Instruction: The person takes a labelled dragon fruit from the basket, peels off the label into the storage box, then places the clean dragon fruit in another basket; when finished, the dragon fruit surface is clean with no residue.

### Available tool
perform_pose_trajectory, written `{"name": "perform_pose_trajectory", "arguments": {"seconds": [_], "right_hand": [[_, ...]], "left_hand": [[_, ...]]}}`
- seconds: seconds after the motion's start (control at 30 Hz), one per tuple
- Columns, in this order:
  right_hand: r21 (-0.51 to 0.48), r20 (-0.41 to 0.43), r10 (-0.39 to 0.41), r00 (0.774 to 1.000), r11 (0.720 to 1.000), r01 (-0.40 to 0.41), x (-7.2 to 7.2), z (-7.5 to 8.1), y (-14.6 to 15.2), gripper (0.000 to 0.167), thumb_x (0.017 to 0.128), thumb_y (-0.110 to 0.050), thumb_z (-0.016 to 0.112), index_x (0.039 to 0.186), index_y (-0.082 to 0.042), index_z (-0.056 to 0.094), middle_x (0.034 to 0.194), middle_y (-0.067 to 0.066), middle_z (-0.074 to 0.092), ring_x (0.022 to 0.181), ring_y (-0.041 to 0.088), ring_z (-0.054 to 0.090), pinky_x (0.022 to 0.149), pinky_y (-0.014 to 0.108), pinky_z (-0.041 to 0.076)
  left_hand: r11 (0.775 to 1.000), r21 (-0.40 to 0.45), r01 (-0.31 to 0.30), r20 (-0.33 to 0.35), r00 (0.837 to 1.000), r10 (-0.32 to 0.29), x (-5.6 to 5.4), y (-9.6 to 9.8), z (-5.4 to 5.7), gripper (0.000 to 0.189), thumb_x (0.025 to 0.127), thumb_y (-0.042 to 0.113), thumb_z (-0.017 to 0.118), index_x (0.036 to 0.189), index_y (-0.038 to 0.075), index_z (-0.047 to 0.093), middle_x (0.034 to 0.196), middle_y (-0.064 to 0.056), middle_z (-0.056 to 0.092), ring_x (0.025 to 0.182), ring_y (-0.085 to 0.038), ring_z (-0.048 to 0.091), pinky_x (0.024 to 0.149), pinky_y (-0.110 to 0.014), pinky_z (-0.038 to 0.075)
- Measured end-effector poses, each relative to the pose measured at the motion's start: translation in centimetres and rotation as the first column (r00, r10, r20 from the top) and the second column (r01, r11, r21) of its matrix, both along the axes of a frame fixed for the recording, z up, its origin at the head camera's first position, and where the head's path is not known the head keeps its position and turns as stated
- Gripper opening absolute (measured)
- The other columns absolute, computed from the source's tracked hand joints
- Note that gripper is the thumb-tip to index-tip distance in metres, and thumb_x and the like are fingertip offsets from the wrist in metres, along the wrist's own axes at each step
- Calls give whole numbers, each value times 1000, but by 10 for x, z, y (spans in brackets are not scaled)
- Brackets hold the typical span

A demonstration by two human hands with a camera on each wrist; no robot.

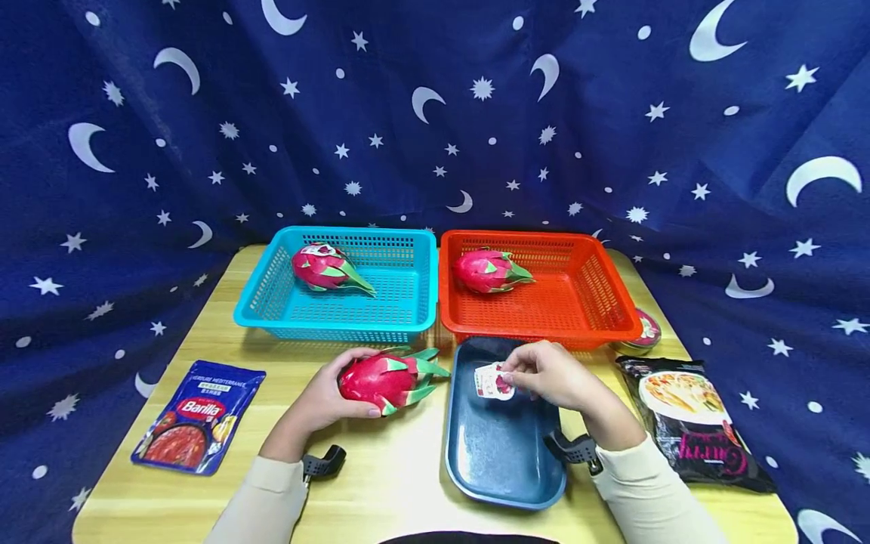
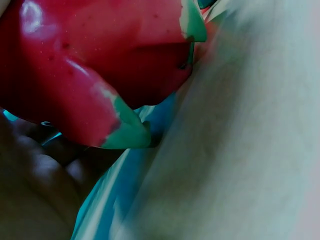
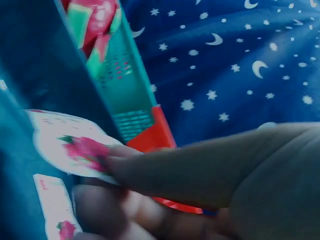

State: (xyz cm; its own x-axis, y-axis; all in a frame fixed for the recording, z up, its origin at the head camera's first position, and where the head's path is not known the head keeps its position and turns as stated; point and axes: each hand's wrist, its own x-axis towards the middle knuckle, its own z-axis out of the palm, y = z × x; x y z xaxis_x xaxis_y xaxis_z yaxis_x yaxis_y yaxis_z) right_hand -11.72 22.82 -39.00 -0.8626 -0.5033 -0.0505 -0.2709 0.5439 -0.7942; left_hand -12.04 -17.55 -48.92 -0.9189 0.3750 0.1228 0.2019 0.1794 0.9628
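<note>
My left hand (image 1: 331, 393) grips a red dragon fruit (image 1: 384, 380) from its left side, just over the table; its green-tipped scales point right. In the left wrist view the dragon fruit (image 2: 100, 60) fills the upper left. My right hand (image 1: 553, 378) pinches a white sticker (image 1: 491, 381) printed with a dragon fruit picture, above the dark blue tray (image 1: 503, 461). The right wrist view shows this sticker (image 3: 75, 145) between thumb and finger, with a second white sticker (image 3: 54, 200) below it.
Behind stand a blue basket (image 1: 381, 325) and a red basket (image 1: 544, 329), holding a stickered dragon fruit (image 1: 322, 268) and a plain-looking dragon fruit (image 1: 489, 270). A Barilla pouch (image 1: 197, 419) lies left. At right are a black curry packet (image 1: 693, 423) and a round tin (image 1: 642, 336).
</note>
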Motion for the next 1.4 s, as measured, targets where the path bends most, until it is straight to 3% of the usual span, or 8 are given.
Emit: {"name": "perform_pose_trajectory", "arguments": {"seconds": [0.23, 0.5, 0.63, 0.8, 0.9, 1.07, 1.23, 1.4], "right_hand": [[151, -22, 53, 998, 987, -49, 3, -25, -7, 13, 92, -2, 78, 82, -7, 72, 64, -3, 63, 50, 14, 60, 49, 28, 53], [385, -195, 25, 981, 921, 53, 14, -23, -13, 4, 86, -4, 82, 89, -5, 79, 78, -4, 66, 73, 15, 58, 69, 37, 51], [330, -223, -61, 973, 934, 135, 16, -14, -7, 11, 89, -7, 81, 98, -1, 79, 85, 1, 71, 79, 22, 65, 73, 42, 55], [20, -66, -332, 941, 942, 334, 21, -12, 15, 17, 97, -11, 76, 106, 4, 74, 81, 8, 71, 67, 24, 67, 57, 35, 56], [-203, 115, -475, 873, 848, 489, 25, -20, 29, 20, 101, -11, 72, 105, 8, 70, 80, 12, 70, 60, 19, 61, 48, 29, 51], [-469, 367, -552, 749, 585, 661, 24, -43, 46, 24, 106, -16, 67, 91, 2, 65, 78, 8, 65, 57, 11, 53, 46, 21, 45], [-639, 486, -465, 740, 389, 664, 17, -62, 56, 25, 109, -17, 62, 86, -7, 66, 77, 4, 60, 62, 13, 53, 53, 23, 46], [-667, 546, -420, 725, 305, 679, 12, -66, 59, 26, 109, -20, 61, 86, -10, 70, 80, 5, 61, 67, 16, 56, 60, 26, 49]], "left_hand": [[1000, 11, -14, 1, 1000, 14, 2, -2, -1, 85, 70, 14, 99, 145, 18, 58, 141, -12, 57, 120, -38, 58, 93, -44, 56], [1000, 7, -3, 27, 1000, 3, 6, -1, -1, 85, 70, 16, 100, 145, 17, 58, 139, -13, 58, 118, -38, 59, 93, -45, 57], [1000, -2, -7, 11, 1000, 7, 3, -1, 0, 85, 70, 16, 100, 144, 19, 58, 139, -13, 58, 119, -37, 59, 93, -44, 56], [1000, -14, -8, -1, 1000, 8, 1, 0, 2, 86, 70, 18, 100, 145, 19, 58, 139, -11, 58, 119, -36, 59, 94, -44, 56], [1000, -11, -1, 1, 1000, 1, 2, -1, 2, 86, 70, 18, 100, 145, 18, 58, 140, -12, 58, 119, -37, 59, 94, -45, 56], [1000, -14, -9, -5, 1000, 9, 2, -1, 0, 85, 70, 17, 100, 144, 20, 59, 139, -13, 58, 118, -37, 59, 92, -45, 57], [1000, -16, -9, -8, 1000, 8, 2, 0, 2, 85, 70, 18, 100, 144, 21, 59, 139, -13, 58, 118, -38, 59, 92, -45, 57], [1000, -10, -3, -1, 1000, 3, 4, 1, 2, 84, 71, 17, 100, 144, 21, 58, 141, -12, 57, 119, -38, 59, 92, -46, 57]]}}
